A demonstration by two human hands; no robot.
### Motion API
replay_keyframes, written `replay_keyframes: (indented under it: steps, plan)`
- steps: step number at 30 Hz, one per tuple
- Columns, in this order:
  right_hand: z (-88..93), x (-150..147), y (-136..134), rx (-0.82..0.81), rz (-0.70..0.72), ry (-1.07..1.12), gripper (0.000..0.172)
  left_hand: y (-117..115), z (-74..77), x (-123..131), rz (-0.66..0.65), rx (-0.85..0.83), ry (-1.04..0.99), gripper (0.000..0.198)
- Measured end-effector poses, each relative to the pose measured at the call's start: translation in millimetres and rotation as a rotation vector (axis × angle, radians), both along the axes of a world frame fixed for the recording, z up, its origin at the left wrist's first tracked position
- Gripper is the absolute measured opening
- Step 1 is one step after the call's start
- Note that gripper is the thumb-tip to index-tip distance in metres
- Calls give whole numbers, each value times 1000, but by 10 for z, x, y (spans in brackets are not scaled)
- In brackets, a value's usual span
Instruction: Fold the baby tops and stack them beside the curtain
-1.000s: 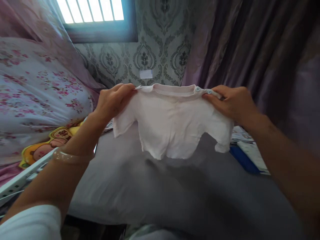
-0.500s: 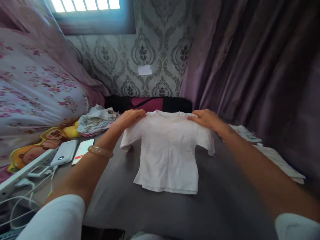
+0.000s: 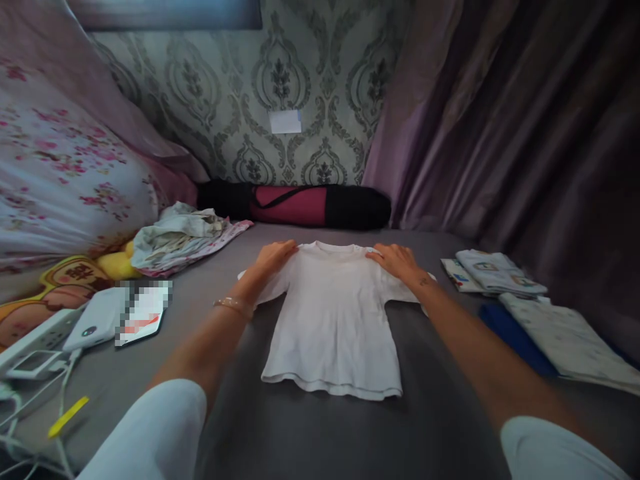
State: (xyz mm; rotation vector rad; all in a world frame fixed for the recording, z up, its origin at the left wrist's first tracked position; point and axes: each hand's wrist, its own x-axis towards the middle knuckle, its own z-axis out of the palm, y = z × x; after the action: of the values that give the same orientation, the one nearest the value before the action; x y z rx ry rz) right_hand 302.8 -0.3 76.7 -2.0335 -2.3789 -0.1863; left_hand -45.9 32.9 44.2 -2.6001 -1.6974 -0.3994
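Note:
A small white short-sleeved shirt [image 3: 333,320] lies spread flat on the grey bed surface [image 3: 440,400], collar towards the far wall. My left hand [image 3: 274,257] rests on its left shoulder, fingers stretched towards the collar. My right hand [image 3: 395,258] lies flat on the right shoulder in the same way. Both hands press on the cloth and hold nothing up. A thin bracelet [image 3: 234,305] sits on my left wrist.
A black and magenta roll [image 3: 295,203] lies along the far wall. Crumpled clothes [image 3: 183,233] sit at the left. Folded garments [image 3: 493,270] and a blue item [image 3: 515,337] lie at the right. A phone [image 3: 143,313], power bank [image 3: 97,320] and cables are at the left edge.
The shirt, held up in the air by its shoulders a second ago, has been lowered and laid flat on the bed. Both hands went down with it and now rest on it.

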Motion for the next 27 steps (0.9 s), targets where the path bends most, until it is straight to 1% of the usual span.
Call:
replay_keyframes:
  steps: [6,11,19,23,27]
  plan:
    - [-299,-24,236,-48,-23,-6,48,175,-184,17,13,-22,33,37]
    - [-482,-46,384,-80,-41,7,47,338,-265,32,38,-52,100,36]
    - [-653,-58,586,-120,-51,38,49,631,-299,18,1,-84,189,36]
    - [-726,-67,632,-119,-56,33,50,720,-378,1,-10,-109,215,38]
    - [-770,-84,660,-145,-55,34,50,745,-469,14,-25,-171,164,37]
